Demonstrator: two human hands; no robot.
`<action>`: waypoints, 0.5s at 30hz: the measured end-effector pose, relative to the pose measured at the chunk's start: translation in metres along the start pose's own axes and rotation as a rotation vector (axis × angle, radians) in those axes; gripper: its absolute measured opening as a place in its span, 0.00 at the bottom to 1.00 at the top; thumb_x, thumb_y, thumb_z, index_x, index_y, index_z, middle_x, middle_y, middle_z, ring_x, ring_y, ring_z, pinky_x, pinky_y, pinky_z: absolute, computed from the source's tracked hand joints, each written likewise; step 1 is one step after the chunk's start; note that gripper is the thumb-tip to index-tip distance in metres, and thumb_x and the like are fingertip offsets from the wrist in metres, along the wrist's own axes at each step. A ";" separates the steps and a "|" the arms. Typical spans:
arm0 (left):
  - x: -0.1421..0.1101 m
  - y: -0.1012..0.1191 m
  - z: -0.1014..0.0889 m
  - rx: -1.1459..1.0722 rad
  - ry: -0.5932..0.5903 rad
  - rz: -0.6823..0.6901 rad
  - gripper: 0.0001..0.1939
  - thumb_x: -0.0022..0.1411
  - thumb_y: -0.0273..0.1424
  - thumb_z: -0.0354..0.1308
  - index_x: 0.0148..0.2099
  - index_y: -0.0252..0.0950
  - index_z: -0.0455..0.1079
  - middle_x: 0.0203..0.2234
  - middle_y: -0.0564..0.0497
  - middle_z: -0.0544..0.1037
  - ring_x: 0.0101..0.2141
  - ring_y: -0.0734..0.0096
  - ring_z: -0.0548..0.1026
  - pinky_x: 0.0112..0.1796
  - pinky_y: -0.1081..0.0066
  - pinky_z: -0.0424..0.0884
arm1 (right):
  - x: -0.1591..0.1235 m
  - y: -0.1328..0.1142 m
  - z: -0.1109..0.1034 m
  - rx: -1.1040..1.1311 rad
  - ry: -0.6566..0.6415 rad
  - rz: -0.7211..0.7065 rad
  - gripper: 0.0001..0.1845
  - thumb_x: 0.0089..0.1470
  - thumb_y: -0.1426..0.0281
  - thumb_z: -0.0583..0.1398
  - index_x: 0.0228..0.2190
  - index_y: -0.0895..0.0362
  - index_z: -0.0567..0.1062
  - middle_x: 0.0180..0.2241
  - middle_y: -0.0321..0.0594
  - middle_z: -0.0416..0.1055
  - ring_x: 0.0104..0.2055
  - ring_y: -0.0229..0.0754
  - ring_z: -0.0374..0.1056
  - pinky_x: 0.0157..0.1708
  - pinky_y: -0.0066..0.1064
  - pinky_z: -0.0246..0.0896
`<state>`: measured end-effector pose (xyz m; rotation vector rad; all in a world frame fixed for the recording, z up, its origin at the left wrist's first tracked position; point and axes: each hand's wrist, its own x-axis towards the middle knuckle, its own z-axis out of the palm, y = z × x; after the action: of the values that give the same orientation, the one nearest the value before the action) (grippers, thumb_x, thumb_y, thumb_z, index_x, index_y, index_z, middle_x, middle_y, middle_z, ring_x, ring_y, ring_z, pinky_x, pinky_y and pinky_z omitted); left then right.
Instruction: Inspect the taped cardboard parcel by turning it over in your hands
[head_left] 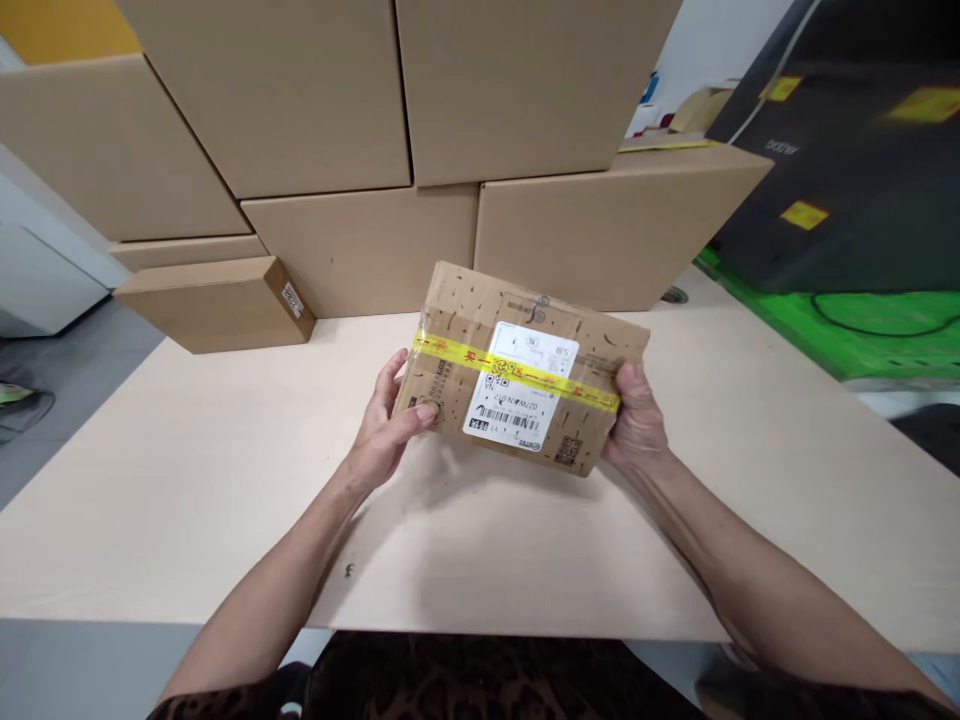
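A brown cardboard box [450, 290] with a white shipping label and a band of yellow tape is held tilted above the table. Its label side faces me, and the print on it is upside down. My left hand [386, 425] grips the left end, thumb on the near face and the other fingers around the edge, partly hidden. At the right end, my right hand [637, 415] is closed on the box, its fingers mostly hidden behind it.
Large plain cartons [300, 100] are stacked along the back of the pale table [225, 500]. A smaller carton [217, 305] leans at the back left. To the right stands a dark machine [825, 150] with yellow stickers, by a green surface [862, 320].
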<state>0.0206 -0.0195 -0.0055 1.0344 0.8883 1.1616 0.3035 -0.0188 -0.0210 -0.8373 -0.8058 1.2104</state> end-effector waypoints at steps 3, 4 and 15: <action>0.000 -0.006 0.008 -0.067 0.026 0.054 0.52 0.50 0.46 0.78 0.72 0.46 0.59 0.66 0.41 0.73 0.65 0.41 0.72 0.65 0.43 0.69 | -0.008 0.000 0.014 0.047 -0.100 0.117 0.40 0.42 0.50 0.77 0.55 0.45 0.78 0.54 0.40 0.84 0.63 0.63 0.76 0.62 0.60 0.76; 0.000 -0.006 0.009 -0.069 0.023 0.074 0.51 0.51 0.46 0.77 0.72 0.45 0.59 0.66 0.40 0.74 0.65 0.41 0.73 0.66 0.43 0.68 | -0.009 -0.001 0.018 0.053 -0.125 0.147 0.41 0.41 0.53 0.78 0.57 0.46 0.77 0.54 0.41 0.85 0.63 0.63 0.77 0.62 0.61 0.75; 0.006 0.003 -0.007 0.075 -0.105 -0.019 0.39 0.53 0.50 0.77 0.62 0.37 0.75 0.57 0.37 0.83 0.60 0.37 0.79 0.59 0.44 0.76 | -0.011 -0.014 0.010 -0.075 -0.273 0.175 0.50 0.41 0.65 0.79 0.65 0.43 0.70 0.59 0.44 0.81 0.61 0.65 0.78 0.61 0.67 0.73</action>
<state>0.0147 -0.0121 -0.0051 1.1352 0.8620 1.0546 0.2995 -0.0308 -0.0046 -0.8260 -1.0199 1.4783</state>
